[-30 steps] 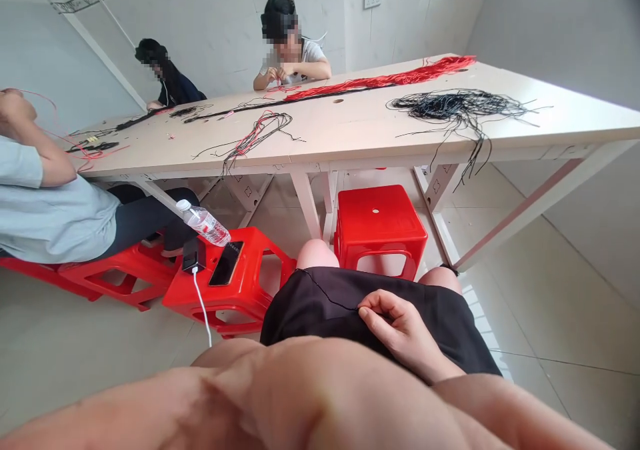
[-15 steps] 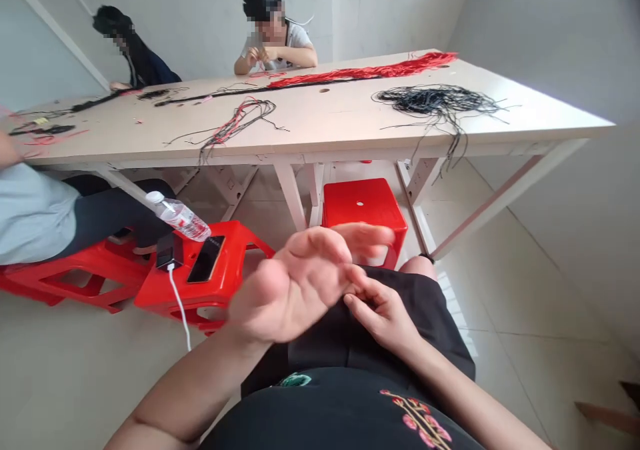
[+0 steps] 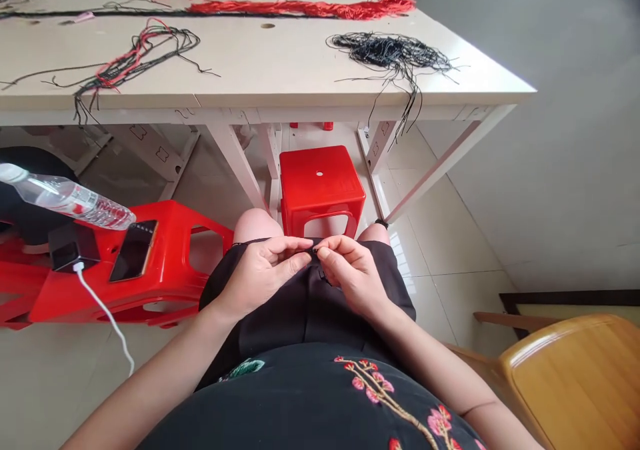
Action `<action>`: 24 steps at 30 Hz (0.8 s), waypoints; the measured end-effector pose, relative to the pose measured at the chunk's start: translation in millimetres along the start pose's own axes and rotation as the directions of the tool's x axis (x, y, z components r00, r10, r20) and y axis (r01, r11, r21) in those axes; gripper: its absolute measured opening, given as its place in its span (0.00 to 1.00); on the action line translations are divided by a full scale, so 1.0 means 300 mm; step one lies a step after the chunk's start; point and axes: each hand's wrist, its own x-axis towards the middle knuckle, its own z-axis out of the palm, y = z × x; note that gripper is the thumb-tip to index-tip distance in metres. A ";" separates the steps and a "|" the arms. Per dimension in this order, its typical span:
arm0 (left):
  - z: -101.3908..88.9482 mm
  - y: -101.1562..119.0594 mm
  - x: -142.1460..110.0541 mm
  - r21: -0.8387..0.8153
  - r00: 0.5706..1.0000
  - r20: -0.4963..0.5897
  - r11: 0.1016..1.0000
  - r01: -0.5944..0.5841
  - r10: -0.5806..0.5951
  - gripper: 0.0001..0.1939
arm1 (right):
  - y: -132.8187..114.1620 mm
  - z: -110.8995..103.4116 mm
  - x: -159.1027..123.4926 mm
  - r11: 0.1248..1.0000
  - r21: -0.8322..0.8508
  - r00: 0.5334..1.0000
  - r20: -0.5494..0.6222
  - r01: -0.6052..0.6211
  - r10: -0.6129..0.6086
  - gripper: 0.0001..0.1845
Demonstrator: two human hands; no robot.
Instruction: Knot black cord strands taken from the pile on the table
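Above my lap, my left hand (image 3: pixel 265 270) and my right hand (image 3: pixel 353 273) meet fingertip to fingertip. Between them is a small piece of dark cord (image 3: pixel 315 251), most of it hidden by the fingers and hard to see against the black skirt. My right thumb and forefinger pinch it, and a short dark loop shows below that hand. The left thumb and forefinger close on its other side. On the table ahead lie a tangled bundle of black cords (image 3: pixel 383 51) and a looser bunch of black and red cords (image 3: pixel 135 57).
A long red hank (image 3: pixel 310 9) stretches across the table (image 3: pixel 260 70), near a co-worker's arms. Under the table stands a red stool (image 3: pixel 323 170). At left another stool holds a water bottle (image 3: pixel 75 200), a phone (image 3: pixel 134 250) and a black box with a white cable. A wooden chair (image 3: pixel 580 377) is at right.
My left hand, earlier raised with its palm up and fingers spread, has come down and closed against the right fingertips. The view has tilted down and turned right.
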 end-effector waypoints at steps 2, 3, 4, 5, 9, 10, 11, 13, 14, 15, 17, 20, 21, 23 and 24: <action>0.011 0.008 -0.007 0.067 0.999 0.003 0.997 -0.039 0.039 0.10 | -0.002 -0.006 -0.005 0.999 -0.039 1.000 0.006 0.018 -0.018 0.12; 0.014 0.009 -0.011 0.107 0.998 0.001 0.992 -0.068 0.068 0.10 | -0.004 -0.008 -0.008 0.997 -0.066 1.000 0.004 0.031 -0.031 0.12; 0.015 0.009 -0.015 0.146 0.995 -0.007 0.984 -0.097 0.099 0.09 | -0.005 -0.009 -0.010 0.994 -0.095 0.999 0.000 0.044 -0.044 0.12; 0.015 0.008 -0.019 0.182 0.991 -0.020 0.975 -0.126 0.132 0.09 | -0.006 -0.010 -0.012 0.991 -0.123 0.998 -0.003 0.056 -0.056 0.12; 0.012 0.010 -0.029 0.312 0.964 -0.024 0.918 -0.245 0.266 0.08 | -0.006 -0.010 -0.016 0.980 -0.177 0.996 0.013 0.092 -0.091 0.12; 0.011 0.013 -0.031 0.344 0.954 -0.019 0.898 -0.275 0.299 0.08 | -0.005 -0.010 -0.017 0.979 -0.182 0.996 0.021 0.095 -0.092 0.12; 0.010 0.018 -0.032 0.378 0.944 -0.010 0.875 -0.301 0.329 0.07 | -0.003 -0.011 -0.017 0.978 -0.188 0.995 0.029 0.096 -0.092 0.12; 0.008 0.029 -0.032 0.453 0.923 0.007 0.821 -0.346 0.385 0.06 | 0.001 -0.013 -0.018 0.973 -0.210 0.995 0.046 0.096 -0.089 0.12; 0.007 0.034 -0.030 0.495 0.910 0.025 0.786 -0.371 0.414 0.05 | 0.003 -0.014 -0.019 0.969 -0.228 0.995 0.053 0.100 -0.090 0.12; 0.007 0.037 -0.028 0.537 0.895 0.047 0.744 -0.398 0.444 0.05 | 0.005 -0.014 -0.020 0.962 -0.250 0.994 0.059 0.108 -0.097 0.11; 0.006 0.037 -0.023 0.608 0.856 0.095 0.651 -0.455 0.509 0.05 | 0.008 -0.014 -0.023 0.942 -0.307 0.990 0.073 0.136 -0.119 0.10; 0.007 0.031 -0.017 0.665 0.802 0.123 0.551 -0.504 0.585 0.05 | 0.007 -0.007 -0.029 0.911 -0.377 0.985 0.095 0.167 -0.142 0.08; 0.008 0.030 -0.017 0.671 0.797 0.114 0.545 -0.503 0.594 0.06 | 0.006 -0.004 -0.031 0.908 -0.385 0.986 0.094 0.165 -0.139 0.08; 0.010 0.036 -0.022 0.661 0.811 0.072 0.581 -0.475 0.580 0.06 | 0.001 0.002 -0.033 0.923 -0.359 0.990 0.074 0.141 -0.122 0.09; 0.010 0.042 -0.026 0.637 0.834 0.048 0.626 -0.449 0.549 0.07 | -0.001 0.004 -0.032 0.938 -0.326 0.993 0.059 0.120 -0.107 0.09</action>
